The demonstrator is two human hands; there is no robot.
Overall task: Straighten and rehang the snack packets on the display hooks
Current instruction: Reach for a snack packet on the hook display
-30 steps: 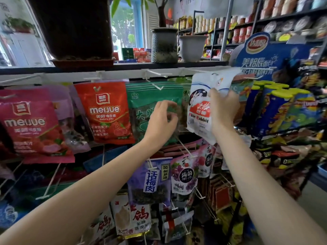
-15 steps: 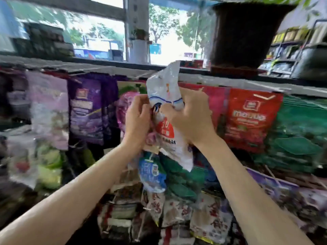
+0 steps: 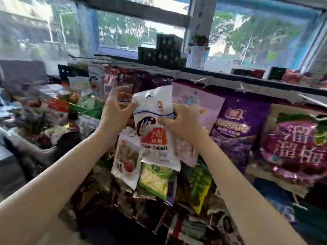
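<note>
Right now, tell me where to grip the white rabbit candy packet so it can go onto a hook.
Grip the white rabbit candy packet by its two side edges just below the flat top strip, as the left hand and right hand do, one from each side. It is upright with the hang hole near the top left uncovered, so this probably leaves the hole free for a hook.

White Rabbit packet carried left along the rack

A second ago the right hand [image 3: 182, 124] alone held the White Rabbit packet [image 3: 155, 128] up beside the green packets while the left reached toward a hook. Now both grip it, the left hand [image 3: 115, 114] at its upper edge, in front of a pale pink packet [image 3: 198, 103] and beside the purple packet [image 3: 235, 131].
</note>
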